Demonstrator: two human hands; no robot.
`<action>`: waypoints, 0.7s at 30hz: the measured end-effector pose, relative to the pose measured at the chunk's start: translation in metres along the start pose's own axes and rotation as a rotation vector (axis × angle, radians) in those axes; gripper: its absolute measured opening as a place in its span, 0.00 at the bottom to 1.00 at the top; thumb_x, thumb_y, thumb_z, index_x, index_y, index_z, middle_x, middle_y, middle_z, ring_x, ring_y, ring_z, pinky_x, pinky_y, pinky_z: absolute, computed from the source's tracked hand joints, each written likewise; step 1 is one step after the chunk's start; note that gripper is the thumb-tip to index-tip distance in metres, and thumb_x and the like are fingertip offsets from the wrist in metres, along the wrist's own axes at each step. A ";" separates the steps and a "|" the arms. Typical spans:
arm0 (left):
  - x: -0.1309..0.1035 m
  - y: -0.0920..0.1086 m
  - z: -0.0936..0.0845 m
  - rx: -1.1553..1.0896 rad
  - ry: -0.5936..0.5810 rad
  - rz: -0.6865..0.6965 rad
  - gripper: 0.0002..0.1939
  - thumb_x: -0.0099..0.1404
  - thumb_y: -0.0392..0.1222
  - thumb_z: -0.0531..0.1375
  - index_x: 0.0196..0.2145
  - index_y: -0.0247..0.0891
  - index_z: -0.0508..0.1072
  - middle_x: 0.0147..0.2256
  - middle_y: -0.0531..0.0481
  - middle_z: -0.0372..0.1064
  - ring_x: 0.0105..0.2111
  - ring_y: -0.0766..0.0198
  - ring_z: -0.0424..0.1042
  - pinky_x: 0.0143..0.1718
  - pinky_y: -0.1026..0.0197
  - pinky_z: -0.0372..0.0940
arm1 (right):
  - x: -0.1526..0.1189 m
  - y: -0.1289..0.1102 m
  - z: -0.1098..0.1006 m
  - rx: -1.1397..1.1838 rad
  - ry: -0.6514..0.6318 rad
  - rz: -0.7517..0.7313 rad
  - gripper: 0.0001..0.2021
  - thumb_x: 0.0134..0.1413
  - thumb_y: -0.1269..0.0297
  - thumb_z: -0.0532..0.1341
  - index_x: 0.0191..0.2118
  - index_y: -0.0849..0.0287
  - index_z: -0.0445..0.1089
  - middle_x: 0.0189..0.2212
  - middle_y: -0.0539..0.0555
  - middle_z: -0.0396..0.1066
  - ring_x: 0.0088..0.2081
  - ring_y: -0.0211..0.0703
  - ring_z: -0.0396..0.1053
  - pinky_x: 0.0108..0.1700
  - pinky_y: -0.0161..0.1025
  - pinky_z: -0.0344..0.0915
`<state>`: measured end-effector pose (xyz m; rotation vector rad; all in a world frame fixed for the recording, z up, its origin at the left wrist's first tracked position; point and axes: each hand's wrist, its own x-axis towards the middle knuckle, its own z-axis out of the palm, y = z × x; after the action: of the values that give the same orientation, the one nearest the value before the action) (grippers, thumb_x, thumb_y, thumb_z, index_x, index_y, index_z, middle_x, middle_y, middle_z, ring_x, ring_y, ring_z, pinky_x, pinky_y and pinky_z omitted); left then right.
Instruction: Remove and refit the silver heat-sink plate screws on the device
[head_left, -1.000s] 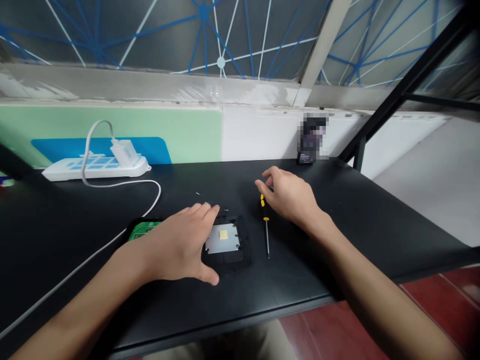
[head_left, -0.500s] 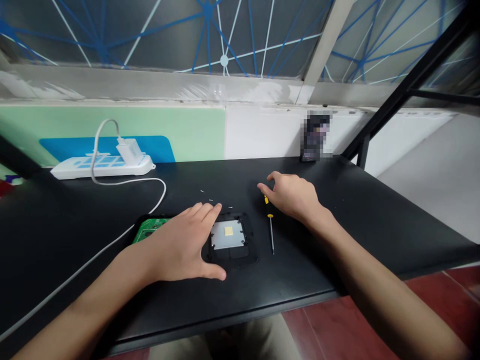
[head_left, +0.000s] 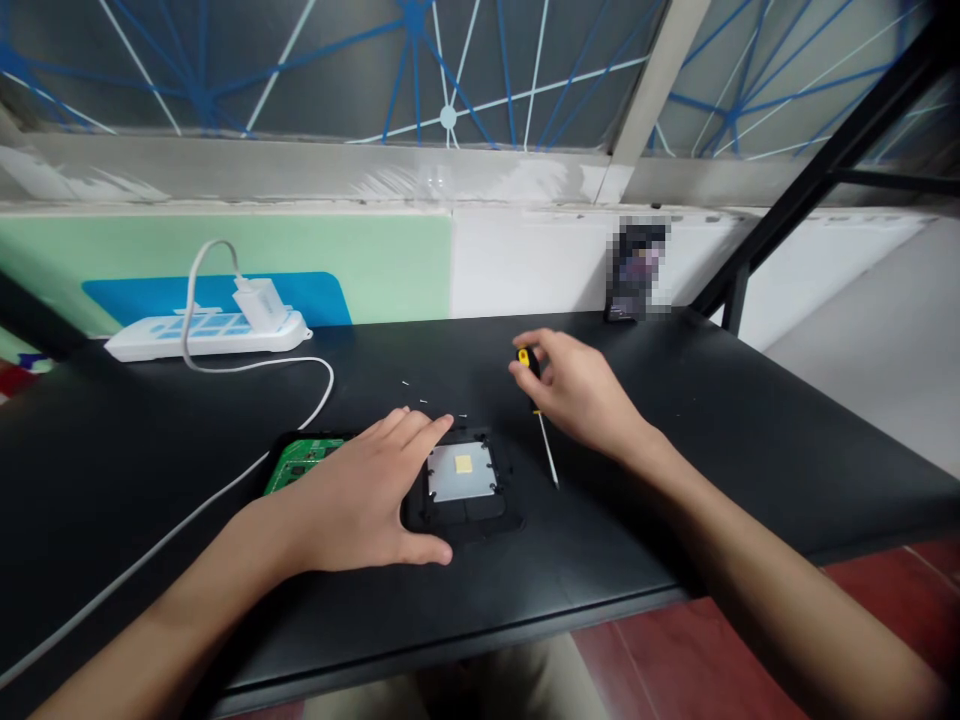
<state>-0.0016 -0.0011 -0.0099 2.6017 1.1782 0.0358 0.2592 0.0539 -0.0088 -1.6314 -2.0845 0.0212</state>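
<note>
Screwdriver [head_left: 546,443] held beside an open black casing half [head_left: 480,525].

On the black tabletop [head_left: 615,560], the left hand [head_left: 367,490] spans the casing's left part, fingers loosely spread, thumb out; whether it presses there cannot be told; right of the casing, the right hand [head_left: 574,385] pinches the screwdriver's handle between thumb and fingers, shaft slanting down; left of the casing, partly hidden, is a green circuit board [head_left: 304,460]; within the casing sits a silvery metal plate [head_left: 450,485] bearing a cream square pad [head_left: 463,464]; just beyond lie three tiny screws [head_left: 424,401]; a sound grip would likely seat the handle deeper, tip clear of the plate, casing steadied by its rim.
</note>
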 end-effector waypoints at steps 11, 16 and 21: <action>0.003 0.006 0.001 -0.031 -0.002 0.020 0.57 0.59 0.65 0.65 0.72 0.30 0.45 0.65 0.31 0.56 0.65 0.39 0.56 0.64 0.42 0.55 | -0.013 -0.015 0.007 0.663 0.511 -0.266 0.18 0.63 0.60 0.62 0.57 0.46 0.63 0.47 0.54 0.68 0.40 0.45 0.74 0.43 0.48 0.77; 0.002 0.007 0.001 -0.029 0.003 0.028 0.56 0.59 0.65 0.65 0.71 0.32 0.45 0.63 0.34 0.58 0.64 0.40 0.57 0.64 0.43 0.56 | -0.016 -0.016 0.008 0.576 0.537 -0.307 0.20 0.63 0.58 0.62 0.58 0.42 0.61 0.49 0.55 0.66 0.45 0.50 0.75 0.43 0.53 0.78; 0.002 0.006 0.002 -0.025 0.013 0.046 0.56 0.59 0.65 0.65 0.71 0.33 0.46 0.62 0.33 0.59 0.63 0.41 0.58 0.64 0.43 0.56 | -0.016 -0.014 0.008 0.554 0.541 -0.322 0.20 0.63 0.58 0.61 0.59 0.40 0.61 0.50 0.55 0.66 0.47 0.50 0.74 0.44 0.53 0.78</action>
<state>0.0046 -0.0038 -0.0107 2.6107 1.1153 0.0769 0.2460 0.0372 -0.0169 -0.8459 -1.6893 0.0402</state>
